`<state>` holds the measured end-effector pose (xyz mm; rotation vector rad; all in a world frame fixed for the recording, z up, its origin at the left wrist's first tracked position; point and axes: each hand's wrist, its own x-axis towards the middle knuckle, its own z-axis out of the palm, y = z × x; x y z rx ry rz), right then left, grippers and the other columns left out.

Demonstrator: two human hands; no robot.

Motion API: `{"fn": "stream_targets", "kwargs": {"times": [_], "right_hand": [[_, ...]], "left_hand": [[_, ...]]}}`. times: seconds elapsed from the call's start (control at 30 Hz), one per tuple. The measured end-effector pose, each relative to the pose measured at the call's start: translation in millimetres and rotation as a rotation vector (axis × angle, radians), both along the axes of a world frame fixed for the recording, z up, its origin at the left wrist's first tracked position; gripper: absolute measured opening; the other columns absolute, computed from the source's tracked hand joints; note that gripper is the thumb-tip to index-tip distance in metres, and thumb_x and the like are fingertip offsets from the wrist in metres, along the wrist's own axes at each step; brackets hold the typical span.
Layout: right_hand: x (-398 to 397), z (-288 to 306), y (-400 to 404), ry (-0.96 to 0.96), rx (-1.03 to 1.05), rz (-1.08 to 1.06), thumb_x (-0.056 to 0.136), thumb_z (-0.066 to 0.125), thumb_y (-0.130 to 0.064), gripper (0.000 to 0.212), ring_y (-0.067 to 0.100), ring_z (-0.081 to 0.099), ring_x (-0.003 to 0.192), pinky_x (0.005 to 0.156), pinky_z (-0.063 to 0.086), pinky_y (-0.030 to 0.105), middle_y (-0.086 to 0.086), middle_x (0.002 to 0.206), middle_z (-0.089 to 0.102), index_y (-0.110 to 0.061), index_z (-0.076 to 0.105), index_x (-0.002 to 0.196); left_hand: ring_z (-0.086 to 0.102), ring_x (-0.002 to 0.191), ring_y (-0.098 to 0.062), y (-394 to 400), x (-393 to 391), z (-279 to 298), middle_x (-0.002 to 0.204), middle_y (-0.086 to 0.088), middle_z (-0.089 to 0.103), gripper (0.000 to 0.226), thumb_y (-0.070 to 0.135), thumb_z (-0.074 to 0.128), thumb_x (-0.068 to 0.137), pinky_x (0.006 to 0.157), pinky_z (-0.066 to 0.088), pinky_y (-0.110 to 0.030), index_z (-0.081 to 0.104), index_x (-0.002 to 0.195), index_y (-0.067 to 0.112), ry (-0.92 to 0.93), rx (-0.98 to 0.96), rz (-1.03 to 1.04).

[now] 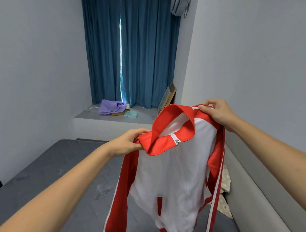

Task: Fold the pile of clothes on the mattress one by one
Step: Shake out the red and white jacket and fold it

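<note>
The red-and-white zip-up track jacket [170, 181] hangs by its shoulders above the grey mattress [67, 179], the left hand [127, 142] and right hand [216, 112] each pinching a shoulder, probably to spread it flat for folding.

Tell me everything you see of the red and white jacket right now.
The jacket is a white-bodied zip-up with red collar, red sleeves with white stripes and a red hem; smooth sportswear-like fabric. It hangs upright, front zipped, above the grey mattress. The left hand grips one shoulder, the right hand the other.
</note>
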<state>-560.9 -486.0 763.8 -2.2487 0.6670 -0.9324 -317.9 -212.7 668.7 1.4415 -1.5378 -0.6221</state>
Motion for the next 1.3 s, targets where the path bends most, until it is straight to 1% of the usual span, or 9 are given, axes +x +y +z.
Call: {"fn": "stream_targets", "kwargs": {"times": [0.13,0.23,0.37,0.53,0.8,0.9,1.07,1.2,1.3], "right_hand": [[-4.5,-2.2,-8.2,-0.021,0.019,0.010,0.099,0.072,-0.028,0.023,0.016,0.058,0.071,0.068,0.046,0.030,0.008,0.081,0.067,-0.008,0.073,0.088],[-11.5,-6.3,-16.8,-0.057,0.045,0.017,0.100,0.071,-0.027,0.022,0.016,0.058,0.075,0.071,0.045,0.031,0.010,0.083,0.070,-0.008,0.072,0.087],[-21.1,-17.2,-21.6,-0.034,0.073,0.081,0.102,0.066,-0.026,0.025,0.014,0.057,0.076,0.074,0.043,0.033,0.010,0.082,0.068,-0.005,0.069,0.091],[-28.3,-35.8,-27.0,-0.012,0.053,0.083,0.104,0.063,-0.022,0.024,0.012,0.056,0.075,0.073,0.043,0.033,0.004,0.080,0.064,-0.004,0.065,0.088],[-52.3,-73.3,-31.1,0.016,0.060,0.043,0.108,0.055,-0.026,0.025,0.005,0.051,0.070,0.069,0.042,0.028,-0.007,0.076,0.059,-0.012,0.059,0.088],[-68.4,-86.4,-17.7,0.026,0.053,0.032,0.108,0.052,-0.026,0.027,0.010,0.051,0.074,0.071,0.043,0.032,0.000,0.080,0.059,-0.005,0.058,0.092],[-108.1,-103.4,39.4,-0.008,0.053,-0.006,0.109,0.049,-0.023,0.024,0.007,0.047,0.073,0.068,0.040,0.023,-0.005,0.078,0.054,-0.016,0.055,0.088],[-142.8,-106.8,87.3,-0.059,0.008,-0.024,0.109,0.049,-0.018,0.022,0.005,0.041,0.068,0.065,0.036,0.023,-0.005,0.074,0.048,-0.011,0.053,0.088],[-165.0,-109.1,118.5,-0.079,-0.030,-0.064,0.108,0.050,-0.019,0.024,0.010,0.040,0.069,0.066,0.034,0.031,0.002,0.074,0.048,-0.004,0.054,0.090]], "left_hand": [[0.058,0.087,-0.005,0.1,6.4,0.5,0.092,0.003,0.071,0.011,0.008,0.077,0.092,0.082,0.048,-0.021,0.076,0.103,0.005,-0.019,-0.037,0.101],[0.048,0.073,-0.003,0.3,15.3,-4.6,0.076,0.010,0.059,0.011,0.018,0.075,0.095,0.066,0.040,-0.018,0.078,0.086,0.012,0.032,-0.094,0.252],[0.056,0.079,-0.003,-4.8,17.2,-12.5,0.085,0.007,0.068,0.012,0.013,0.068,0.100,0.073,0.046,-0.019,0.079,0.095,0.012,0.113,-0.158,0.340],[0.058,0.070,0.003,-18.7,12.8,-11.3,0.074,0.014,0.070,0.028,0.001,0.069,0.096,0.067,0.046,-0.012,0.078,0.080,0.022,0.070,-0.196,0.442],[0.066,0.077,0.002,-18.5,-15.0,-4.9,0.084,0.012,0.078,0.018,0.004,0.071,0.095,0.074,0.052,-0.012,0.079,0.090,0.019,0.013,-0.210,0.527],[0.067,0.078,-0.003,-1.7,-32.1,-14.5,0.088,0.001,0.080,0.008,0.013,0.074,0.095,0.072,0.054,-0.016,0.080,0.092,0.017,0.033,-0.186,0.556],[0.065,0.078,-0.008,41.6,-66.2,-27.7,0.094,-0.017,0.077,0.013,0.018,0.074,0.096,0.070,0.053,-0.023,0.079,0.097,0.006,0.016,-0.155,0.548],[0.067,0.078,-0.008,81.6,-86.1,-29.4,0.092,-0.009,0.079,0.016,0.021,0.073,0.097,0.071,0.055,-0.022,0.079,0.102,0.006,0.045,-0.129,0.498],[0.065,0.074,-0.004,108.8,-103.9,-29.5,0.084,0.002,0.076,0.015,0.020,0.073,0.098,0.068,0.053,-0.017,0.078,0.100,0.007,0.069,-0.124,0.448]]}}
